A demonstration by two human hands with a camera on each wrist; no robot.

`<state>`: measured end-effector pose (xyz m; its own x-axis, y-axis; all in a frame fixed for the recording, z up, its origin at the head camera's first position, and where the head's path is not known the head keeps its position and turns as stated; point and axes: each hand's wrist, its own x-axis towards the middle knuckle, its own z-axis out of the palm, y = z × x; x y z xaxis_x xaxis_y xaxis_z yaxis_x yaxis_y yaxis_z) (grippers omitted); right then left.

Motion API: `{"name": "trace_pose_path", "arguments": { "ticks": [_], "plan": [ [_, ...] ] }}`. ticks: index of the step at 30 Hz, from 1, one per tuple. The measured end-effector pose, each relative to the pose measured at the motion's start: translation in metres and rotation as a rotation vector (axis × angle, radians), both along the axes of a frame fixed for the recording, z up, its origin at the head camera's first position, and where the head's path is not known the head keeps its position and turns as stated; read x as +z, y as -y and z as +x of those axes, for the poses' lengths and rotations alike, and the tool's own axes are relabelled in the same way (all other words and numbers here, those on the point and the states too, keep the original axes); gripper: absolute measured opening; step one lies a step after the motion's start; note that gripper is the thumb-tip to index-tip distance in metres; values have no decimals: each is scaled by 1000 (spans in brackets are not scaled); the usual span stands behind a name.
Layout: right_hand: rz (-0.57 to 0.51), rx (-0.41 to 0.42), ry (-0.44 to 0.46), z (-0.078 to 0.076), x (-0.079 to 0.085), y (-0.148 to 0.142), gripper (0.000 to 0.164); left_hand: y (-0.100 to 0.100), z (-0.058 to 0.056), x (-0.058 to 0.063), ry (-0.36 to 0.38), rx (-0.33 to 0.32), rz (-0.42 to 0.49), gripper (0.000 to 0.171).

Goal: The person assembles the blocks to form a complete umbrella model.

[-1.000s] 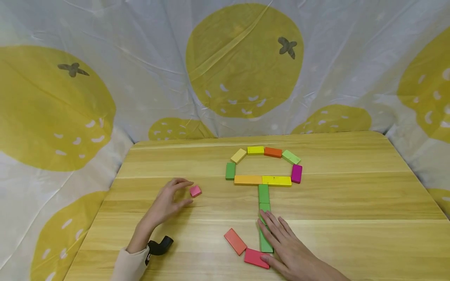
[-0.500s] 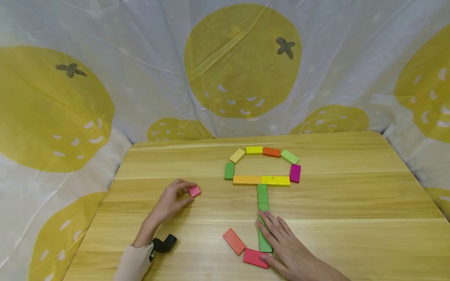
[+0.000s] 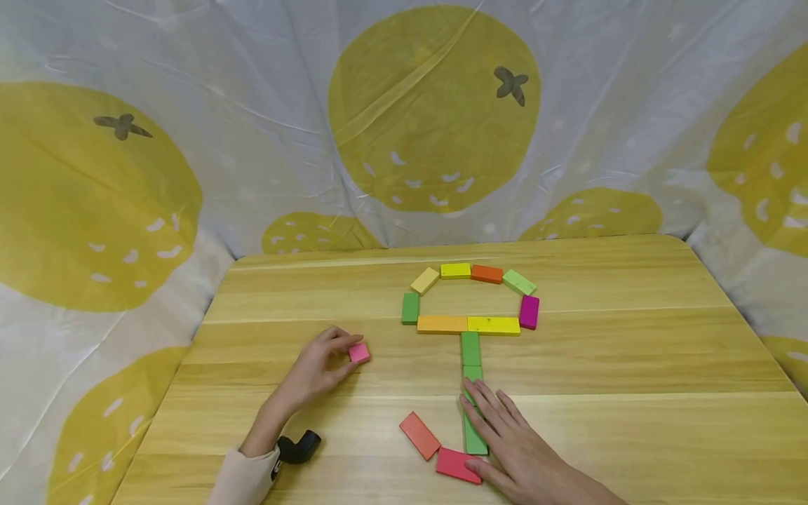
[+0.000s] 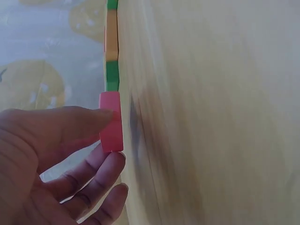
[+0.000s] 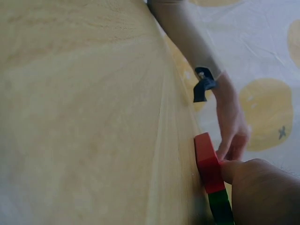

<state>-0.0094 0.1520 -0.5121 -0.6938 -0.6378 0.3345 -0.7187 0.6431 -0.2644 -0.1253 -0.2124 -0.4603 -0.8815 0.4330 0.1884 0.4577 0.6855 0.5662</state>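
Observation:
My left hand (image 3: 320, 370) pinches a small pink block (image 3: 359, 353) at the left of the table. In the left wrist view the thumb lies on the face of the pink block (image 4: 111, 123), and a shadow falls on the wood beside it. My right hand (image 3: 514, 445) rests with straight fingers over a column of green blocks (image 3: 470, 348), partly covering the lower ones. Its thumb touches the right end of a red block (image 3: 456, 464). A coral block (image 3: 419, 435) lies slanted off that block's left corner.
Above the column, an orange block (image 3: 442, 324) and a long yellow block (image 3: 494, 325) form a bar. Several coloured blocks, among them a purple block (image 3: 529, 312) and a dark orange block (image 3: 487, 273), arch behind it. A patterned curtain (image 3: 435, 105) hangs behind the wooden table (image 3: 631, 330).
My left hand has closed its thumb and fingers on the pink block and shifted it slightly right and nearer. My right hand stays in place on the green and red blocks.

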Motion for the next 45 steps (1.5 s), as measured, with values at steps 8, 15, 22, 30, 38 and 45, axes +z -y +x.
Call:
{"name": "trace_pose_path", "arguments": {
  "ticks": [8, 15, 22, 30, 38, 45],
  "plan": [
    [-2, -5, 1, 0, 0, 0, 77, -18, 15, 3, -37, -118, -56, 38],
    [3, 0, 4, 0, -1, -1, 78, -19, 15, 1, 10, -153, -101, 41],
    [30, -12, 32, 1, 1, -1, 77, -18, 11, 2, 39, -218, -67, 40],
    [21, -12, -2, 1, 0, 0, 76, -21, 8, 1, 59, -294, -10, 27],
    [-3, -6, -42, -1, 1, 0, 76, -30, 11, 1, 73, -373, 13, 25],
    [14, -6, -21, -1, -1, -1, 76, -33, 15, 0, 77, -393, 20, 25]
  ]
}}
